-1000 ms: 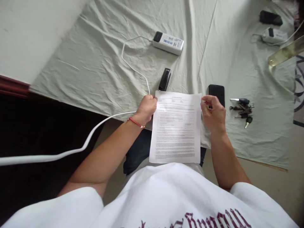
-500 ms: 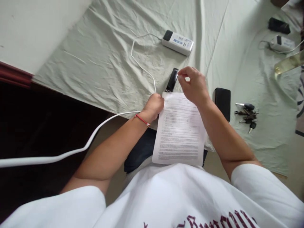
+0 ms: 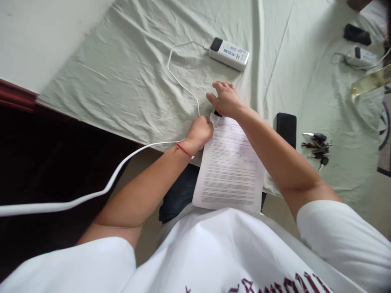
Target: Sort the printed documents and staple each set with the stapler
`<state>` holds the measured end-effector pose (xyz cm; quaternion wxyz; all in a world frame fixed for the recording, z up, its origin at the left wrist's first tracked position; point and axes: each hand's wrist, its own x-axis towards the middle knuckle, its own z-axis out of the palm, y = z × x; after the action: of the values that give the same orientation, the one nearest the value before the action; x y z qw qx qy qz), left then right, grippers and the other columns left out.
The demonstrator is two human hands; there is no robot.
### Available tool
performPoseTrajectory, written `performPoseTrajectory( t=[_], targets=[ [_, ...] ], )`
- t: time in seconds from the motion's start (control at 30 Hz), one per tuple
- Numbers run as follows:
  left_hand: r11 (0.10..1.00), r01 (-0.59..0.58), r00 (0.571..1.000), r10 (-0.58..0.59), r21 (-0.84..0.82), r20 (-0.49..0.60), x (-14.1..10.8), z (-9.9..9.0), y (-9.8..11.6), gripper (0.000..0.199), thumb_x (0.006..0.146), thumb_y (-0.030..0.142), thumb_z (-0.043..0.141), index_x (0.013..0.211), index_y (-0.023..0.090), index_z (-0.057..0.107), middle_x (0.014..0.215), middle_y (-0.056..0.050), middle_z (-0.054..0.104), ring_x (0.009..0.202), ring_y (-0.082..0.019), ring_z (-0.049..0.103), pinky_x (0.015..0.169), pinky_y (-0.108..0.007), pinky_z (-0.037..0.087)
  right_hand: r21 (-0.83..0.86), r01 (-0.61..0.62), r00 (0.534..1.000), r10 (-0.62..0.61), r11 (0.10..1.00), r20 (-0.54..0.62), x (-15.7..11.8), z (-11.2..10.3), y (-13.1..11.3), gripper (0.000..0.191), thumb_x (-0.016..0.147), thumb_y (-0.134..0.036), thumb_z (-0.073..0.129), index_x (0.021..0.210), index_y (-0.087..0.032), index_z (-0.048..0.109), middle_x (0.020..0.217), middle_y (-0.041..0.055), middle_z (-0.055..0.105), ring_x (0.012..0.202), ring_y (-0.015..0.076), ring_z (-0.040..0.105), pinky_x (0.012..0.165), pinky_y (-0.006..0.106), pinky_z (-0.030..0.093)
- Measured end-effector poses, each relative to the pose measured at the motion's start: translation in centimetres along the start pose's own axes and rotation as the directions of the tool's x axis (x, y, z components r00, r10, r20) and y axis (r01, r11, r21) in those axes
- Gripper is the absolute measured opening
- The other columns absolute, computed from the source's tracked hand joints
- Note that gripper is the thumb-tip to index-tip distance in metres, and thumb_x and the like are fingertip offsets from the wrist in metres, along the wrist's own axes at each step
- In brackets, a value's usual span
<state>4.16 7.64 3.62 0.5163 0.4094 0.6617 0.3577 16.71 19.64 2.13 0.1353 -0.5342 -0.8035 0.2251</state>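
Closed around the upper left edge of a printed sheet of paper [image 3: 229,175] is my left hand [image 3: 200,131], a red cord on its wrist. The sheet extends from the table edge towards my lap. My right hand [image 3: 226,99] lies palm down over a black stapler [image 3: 218,113] at the sheet's top left corner. Its fingers stretch forward with the thumb apart. Only a small dark end of the stapler shows beneath the palm; whether the hand presses on it I cannot tell.
A white power bank [image 3: 229,54] lies ahead, its white cable [image 3: 181,83] running towards my left hand. To the right are a black phone or case [image 3: 286,130] and a bunch of keys [image 3: 318,146]. A bottle [image 3: 371,83] is farther right. A pale green cloth [image 3: 137,81] covers the table.
My right hand has moved left and opened from a pinch, now covering the stapler that was visible before. The left hand and sheet have shifted slightly up.
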Motion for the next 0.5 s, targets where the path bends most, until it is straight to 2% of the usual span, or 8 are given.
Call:
performPoseTrajectory(
  t=[0.07,0.13,0.23,0.33,0.5],
  targets=[
    [0.997,-0.013,1.0,0.011,0.08,0.025,0.1,0.0,0.1,0.039,0.087,0.009,0.06,0.054,0.022,0.045,0.053,0.001,0.036,0.06,-0.016,0.043,0.06,-0.03,0.032,-0.002,-0.019,0.999,0.02,1.0,0.04,0.2,0.6,0.1,0.057,0.102,-0.054,0.049,0.145,-0.019,0.056,0.166,0.0111,0.043,0.16,0.0396,0.025,0.128,0.067,0.023],
    [0.991,-0.026,0.999,0.02,0.13,0.045,0.2,-0.1,0.2,0.038,0.088,0.008,0.057,0.054,0.021,0.046,0.052,0.002,0.037,0.057,-0.014,0.039,0.058,-0.029,0.03,-0.015,-0.012,0.998,0.013,1.0,0.061,0.0,1.0,0.3,0.055,0.103,-0.052,0.047,0.147,-0.02,0.055,0.17,0.0089,0.037,0.162,0.0383,0.019,0.129,0.068,0.018],
    [0.992,-0.028,0.998,0.022,0.124,0.055,0.3,-0.1,0.3,0.037,0.087,0.007,0.055,0.054,0.02,0.047,0.051,0.003,0.038,0.057,-0.013,0.036,0.056,-0.029,0.029,-0.021,0.041,0.999,-0.041,0.999,0.032,-0.8,1.2,0.3,0.049,0.104,-0.048,0.047,0.147,-0.026,0.056,0.171,0.0048,0.037,0.163,0.037,0.017,0.128,0.073,0.015],
    [0.995,-0.017,0.998,0.012,0.096,0.054,0.3,-0.1,0.4,0.037,0.086,0.007,0.055,0.052,0.02,0.047,0.051,0.002,0.038,0.057,-0.014,0.036,0.055,-0.029,0.029,-0.034,0.028,0.999,-0.028,0.999,0.016,-1.6,1.1,-0.2,0.046,0.103,-0.044,0.047,0.146,-0.03,0.057,0.17,0.0017,0.039,0.163,0.0356,0.017,0.126,0.076,0.017],
    [0.991,-0.031,0.998,0.022,0.131,0.066,0.2,-0.4,0.4,0.036,0.086,0.007,0.052,0.052,0.019,0.049,0.053,0.002,0.042,0.056,-0.013,0.036,0.057,-0.03,0.028,-0.096,0.005,0.999,-0.009,0.995,-0.036,-2.6,1.3,-1.4,0.043,0.103,-0.035,0.044,0.143,-0.032,0.061,0.168,0.0003,0.043,0.163,0.0333,0.021,0.128,0.073,0.014]
  ],
)
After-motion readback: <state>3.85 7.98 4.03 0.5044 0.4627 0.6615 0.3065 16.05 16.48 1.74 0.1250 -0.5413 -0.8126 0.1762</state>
